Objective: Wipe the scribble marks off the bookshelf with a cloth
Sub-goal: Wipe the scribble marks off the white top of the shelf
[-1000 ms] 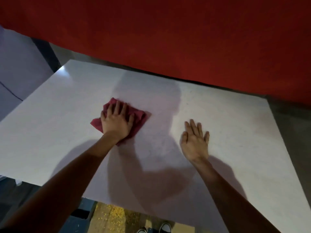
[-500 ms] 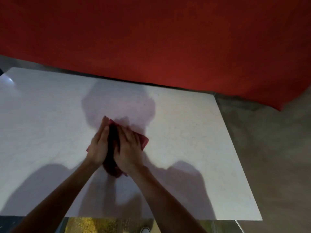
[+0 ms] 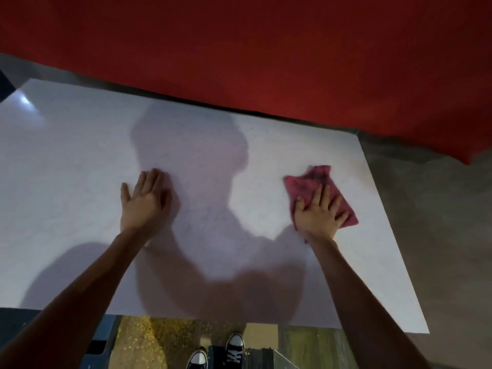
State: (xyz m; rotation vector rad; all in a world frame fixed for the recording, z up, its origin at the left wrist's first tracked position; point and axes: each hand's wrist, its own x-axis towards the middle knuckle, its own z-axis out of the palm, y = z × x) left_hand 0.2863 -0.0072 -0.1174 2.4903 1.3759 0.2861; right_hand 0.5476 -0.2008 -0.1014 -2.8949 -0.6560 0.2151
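The white top of the bookshelf [image 3: 80, 161] fills the middle of the head view, with faint thin scribble lines across it. A crumpled red cloth [image 3: 312, 182] lies near its right edge. My right hand [image 3: 318, 217] presses flat on the cloth's near half, fingers spread. My left hand [image 3: 143, 203] rests flat on the bare surface to the left of centre, fingers together, holding nothing. My shadow falls across the middle between the two hands.
A red wall or drape [image 3: 266, 49] runs along the far side of the top. Grey floor [image 3: 439, 235] lies to the right. My black and white shoes [image 3: 229, 352] stand at the near edge. A dark object [image 3: 5, 86] sits at the far left corner.
The cloth went from under my left hand to my right hand. My hands met at the centre, then my right hand moved the cloth toward the right edge while my left hand moved left.
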